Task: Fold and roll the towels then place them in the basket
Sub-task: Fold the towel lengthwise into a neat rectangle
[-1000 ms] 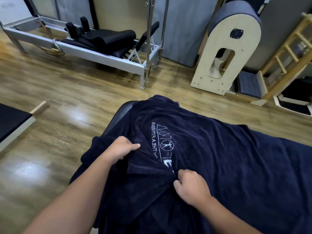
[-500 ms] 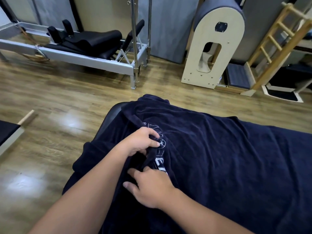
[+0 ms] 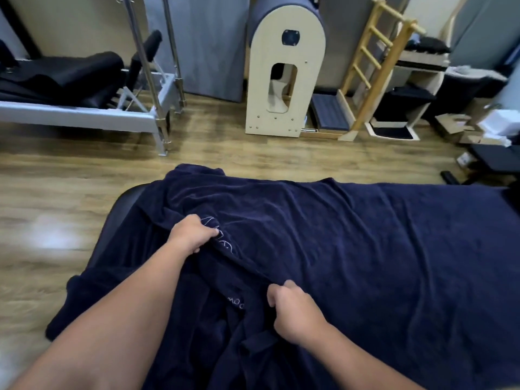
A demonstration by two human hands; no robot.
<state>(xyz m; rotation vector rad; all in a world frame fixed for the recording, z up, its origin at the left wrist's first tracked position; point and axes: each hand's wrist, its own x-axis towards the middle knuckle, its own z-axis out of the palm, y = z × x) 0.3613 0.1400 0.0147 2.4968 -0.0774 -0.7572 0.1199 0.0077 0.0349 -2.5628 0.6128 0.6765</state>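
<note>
Hands moved apart since earlier: left hand (image 3: 194, 235), right hand (image 3: 292, 312) both gripping navy towel (image 3: 365, 249) fold; white lettering unreadable, perhaps logo.

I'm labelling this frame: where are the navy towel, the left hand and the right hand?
navy towel (image 3: 380, 249): head view, flat spread part at right.
left hand (image 3: 194, 235): head view, back of the hand, gripping a fold.
right hand (image 3: 295, 313): head view, knuckles, gripping the fold.
</note>
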